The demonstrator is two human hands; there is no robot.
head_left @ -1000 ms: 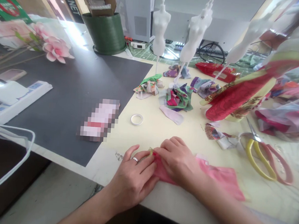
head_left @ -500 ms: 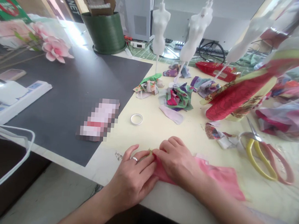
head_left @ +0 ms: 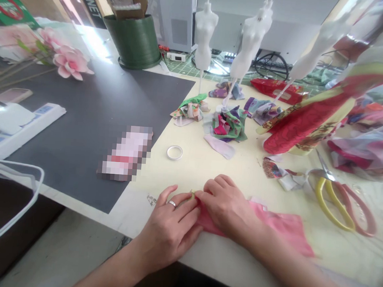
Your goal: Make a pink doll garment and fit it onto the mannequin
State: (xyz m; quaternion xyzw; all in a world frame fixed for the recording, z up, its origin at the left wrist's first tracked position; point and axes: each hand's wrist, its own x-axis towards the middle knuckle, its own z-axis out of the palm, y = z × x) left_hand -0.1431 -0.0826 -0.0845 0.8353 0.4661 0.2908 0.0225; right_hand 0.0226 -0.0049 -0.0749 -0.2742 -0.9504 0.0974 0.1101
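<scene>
A pink piece of fabric [head_left: 287, 226] lies near the table's front edge, partly covered by both hands. My left hand [head_left: 172, 225], with a ring on one finger, grips its left end, where a small yellow-green edge shows between the fingertips. My right hand [head_left: 224, 207] pinches the same end from the other side, its fingers curled and meeting the left fingertips. The exact fold under the fingers is hidden. Ahead of the hands lies a silver ring-shaped band [head_left: 174, 153]. Scissors [head_left: 336, 204] with yellow and pink handles rest to the right.
White mannequins [head_left: 204, 39] stand at the back among fabric scraps [head_left: 230, 124]. A red and yellow dress [head_left: 298, 120] leans on the right. To the left are a blurred-out phone-shaped object [head_left: 127, 154], a power strip [head_left: 25, 127], pink flowers [head_left: 73, 63] and a green pot [head_left: 133, 43].
</scene>
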